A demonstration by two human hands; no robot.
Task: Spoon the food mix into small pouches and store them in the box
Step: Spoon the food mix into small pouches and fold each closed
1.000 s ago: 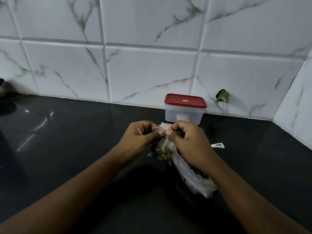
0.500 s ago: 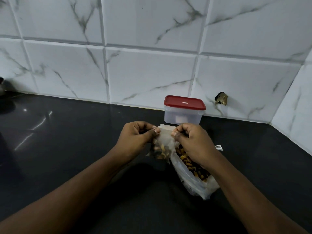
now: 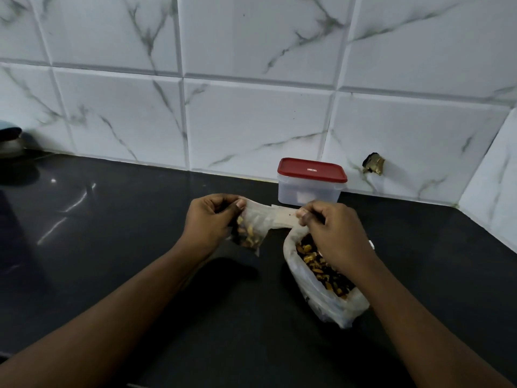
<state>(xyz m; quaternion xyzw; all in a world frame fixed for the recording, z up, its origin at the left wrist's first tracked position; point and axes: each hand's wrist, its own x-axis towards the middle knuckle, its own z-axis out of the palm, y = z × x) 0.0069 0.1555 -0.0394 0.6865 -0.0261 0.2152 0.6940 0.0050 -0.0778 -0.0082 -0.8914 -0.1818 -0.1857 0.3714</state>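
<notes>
As left hand (image 3: 207, 219) and right hand (image 3: 333, 233) pinch pouch (image 3: 257, 222), lidded box (image 3: 307, 191) behind, food bag (image 3: 321, 301) beside

Countertop (image 3: 112, 247): black, glossy, with pale streaks of reflected light on its left part.
Wall tiles (image 3: 251, 121): white with grey marble veining and bevelled edges, running along the back of the countertop and turning a corner at the right.
Hole (image 3: 373, 163): ragged and dark, low in a right-hand tile, brass-coloured inside.
Rounded object (image 3: 9, 141): dark, at the far left edge, cut off by the frame; unidentifiable.
</notes>
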